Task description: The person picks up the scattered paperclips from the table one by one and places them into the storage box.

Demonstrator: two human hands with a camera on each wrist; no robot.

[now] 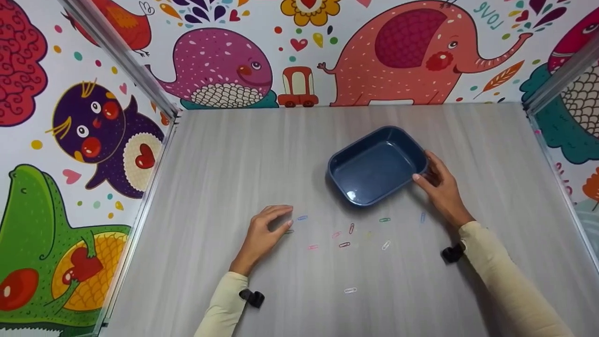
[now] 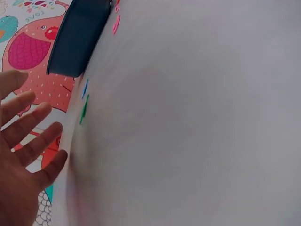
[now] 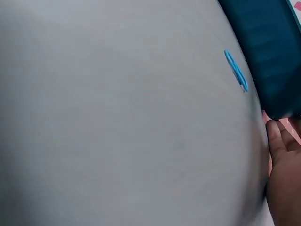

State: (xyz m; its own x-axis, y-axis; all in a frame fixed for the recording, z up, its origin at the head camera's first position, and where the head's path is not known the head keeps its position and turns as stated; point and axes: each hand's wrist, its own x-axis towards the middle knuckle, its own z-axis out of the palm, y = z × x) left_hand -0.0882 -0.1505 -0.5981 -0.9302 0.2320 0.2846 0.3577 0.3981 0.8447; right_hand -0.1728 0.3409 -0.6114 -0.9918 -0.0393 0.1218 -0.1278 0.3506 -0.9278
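Observation:
A deep blue rectangular dish [image 1: 379,159] with rounded corners stands turned at an angle on the table, nothing in it. My right hand [image 1: 442,189] holds its right corner, thumb in front and fingers round the back side. In the right wrist view the dish wall [image 3: 268,52] meets those fingers. My left hand [image 1: 264,231] hovers with fingers spread, close to a blue paperclip [image 1: 303,218] and a green paperclip [image 1: 290,231] partly behind its thumb. It holds nothing. The left wrist view shows the spread fingers [image 2: 35,148] beside the green clip [image 2: 84,110].
Several paperclips lie scattered before the dish, among them a pink one [image 1: 312,247], a dark red one [image 1: 344,245], a green one [image 1: 384,219] and a blue one [image 1: 423,217]. A white one [image 1: 350,290] lies nearer me. Printed panels [image 1: 224,70] border the table [image 1: 210,164].

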